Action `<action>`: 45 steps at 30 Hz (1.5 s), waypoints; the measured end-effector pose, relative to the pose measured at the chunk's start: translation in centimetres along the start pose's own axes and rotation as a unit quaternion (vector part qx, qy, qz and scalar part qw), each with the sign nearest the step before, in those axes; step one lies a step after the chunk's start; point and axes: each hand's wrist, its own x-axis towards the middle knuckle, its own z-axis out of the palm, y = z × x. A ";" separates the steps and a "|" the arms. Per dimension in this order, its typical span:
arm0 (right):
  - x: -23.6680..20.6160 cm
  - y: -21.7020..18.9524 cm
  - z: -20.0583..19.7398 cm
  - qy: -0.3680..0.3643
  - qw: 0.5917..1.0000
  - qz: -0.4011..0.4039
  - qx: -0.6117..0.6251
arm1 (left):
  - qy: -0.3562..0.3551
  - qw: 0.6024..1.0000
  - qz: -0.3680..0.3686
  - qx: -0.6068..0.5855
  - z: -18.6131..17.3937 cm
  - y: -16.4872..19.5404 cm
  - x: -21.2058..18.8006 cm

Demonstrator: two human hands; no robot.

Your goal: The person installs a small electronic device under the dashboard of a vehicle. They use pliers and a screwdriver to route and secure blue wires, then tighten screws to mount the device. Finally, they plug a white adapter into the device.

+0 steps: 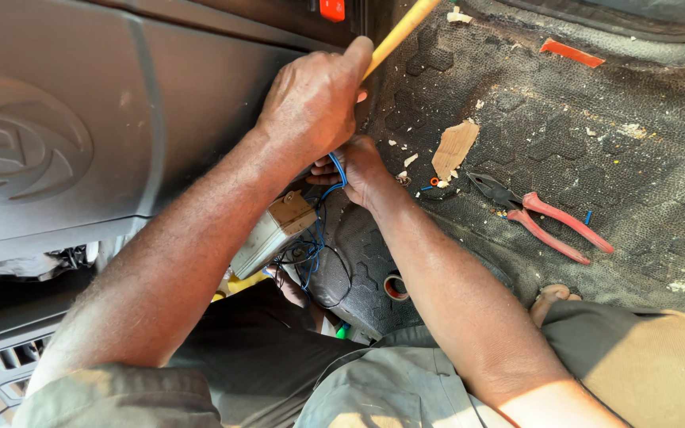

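Note:
My left hand [315, 99] is clenched around a yellow tool handle [396, 33] that slants up to the top edge of the view. Just below it, my right hand [358, 168] pinches a blue wire [338, 168] against the dark panel. More blue and black wires [311, 257] loop down beside a small grey metal box with a brown top [273, 231]. What the tool's tip touches is hidden behind my left hand.
Red-handled pliers [545, 218] lie on the black hex-pattern floor mat [580, 95], near a scrap of brown cardboard [453, 147]. A roll of tape [395, 287] sits by my forearm. A grey dashboard panel [49, 135] fills the left. Small debris litters the mat.

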 end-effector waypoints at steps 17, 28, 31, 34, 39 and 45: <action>0.4 1.3 0.1 0.007 1.000 -0.021 -0.001 | -0.039 0.999 -0.007 -0.011 -0.8 0.4 0.4; 0.6 2.2 0.8 0.032 0.998 -0.025 0.038 | 0.007 0.999 -0.017 -0.029 -0.7 0.2 0.1; 0.5 2.3 0.6 0.030 0.998 -0.022 0.048 | 0.016 0.999 -0.008 -0.030 -0.5 -0.1 0.0; 0.6 2.4 0.7 0.040 0.998 -0.025 0.030 | 0.009 0.999 -0.012 -0.031 -0.3 -0.3 0.2; 0.3 2.2 0.9 0.038 0.998 -0.040 -0.005 | -0.041 0.998 -0.046 -0.017 -0.5 0.0 0.5; 0.4 2.3 1.0 0.043 0.998 -0.037 0.004 | -0.068 0.997 -0.036 -0.001 -0.8 0.4 0.8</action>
